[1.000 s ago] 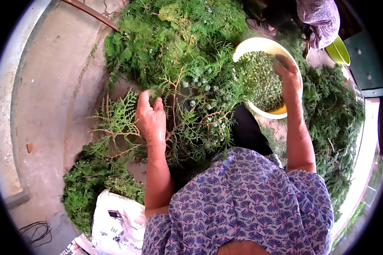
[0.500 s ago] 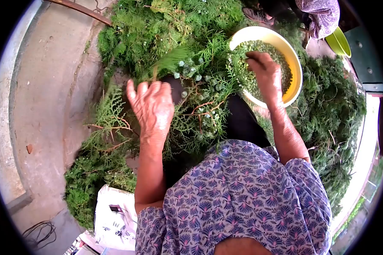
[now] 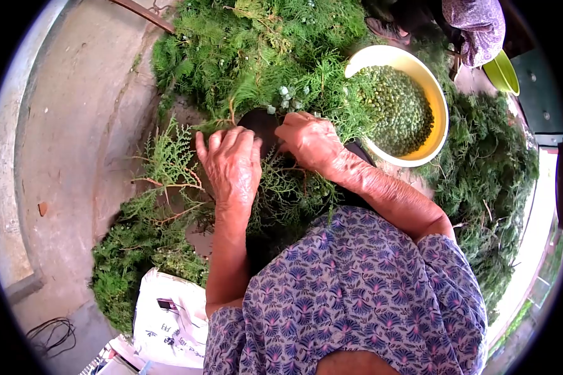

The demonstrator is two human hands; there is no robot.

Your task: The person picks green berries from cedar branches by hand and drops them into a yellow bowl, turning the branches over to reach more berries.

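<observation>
While both hands are curled near the middle of the frame, the green berries (image 3: 286, 99) sit just above the right hand (image 3: 313, 142), farther from the left hand (image 3: 233, 167); I can't tell what either holds.

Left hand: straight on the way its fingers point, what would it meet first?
The left hand would likely meet the brown twig just beyond its fingers; depth is unclear, and they may be touching.
</observation>
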